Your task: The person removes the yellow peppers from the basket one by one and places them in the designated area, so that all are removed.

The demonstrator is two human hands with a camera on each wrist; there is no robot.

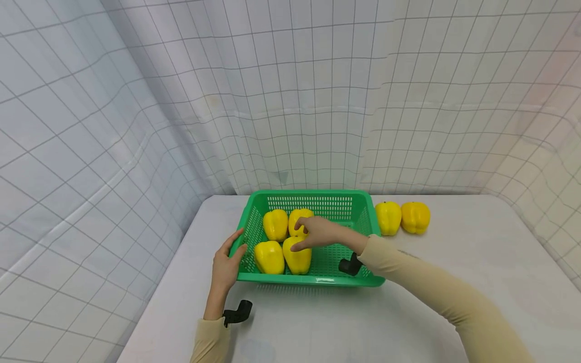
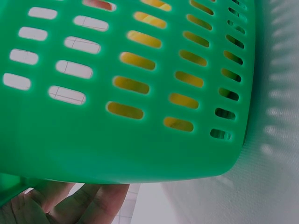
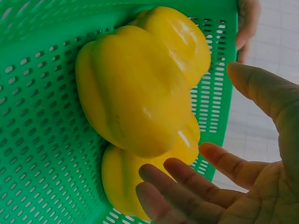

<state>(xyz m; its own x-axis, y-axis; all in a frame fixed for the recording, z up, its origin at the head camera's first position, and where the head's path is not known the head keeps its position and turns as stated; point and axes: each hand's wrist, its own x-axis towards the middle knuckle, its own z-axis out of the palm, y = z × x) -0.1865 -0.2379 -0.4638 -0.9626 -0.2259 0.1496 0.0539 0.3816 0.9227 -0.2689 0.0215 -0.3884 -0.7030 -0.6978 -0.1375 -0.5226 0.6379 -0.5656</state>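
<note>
A green plastic basket (image 1: 313, 279) with slotted walls holds several yellow bell peppers (image 1: 269, 258) in its left half. My left hand (image 1: 225, 262) grips the basket's left rim, and in the left wrist view its fingers (image 2: 100, 205) show at that edge. Over the peppers is my right hand (image 1: 320, 232), thumb and fingers spread with nothing held. From the right wrist the nearest bell pepper (image 3: 135, 93) appears just off the fingertips, partly covering the others. The hand hides part of the back pepper in the head view.
Two more yellow bell peppers, one lighter (image 1: 388, 218) and one deeper yellow (image 1: 415, 218), stand on the white table (image 1: 463, 252) just right of the basket. White grid-patterned curtains (image 1: 308, 101) hang behind the table and on both sides.
</note>
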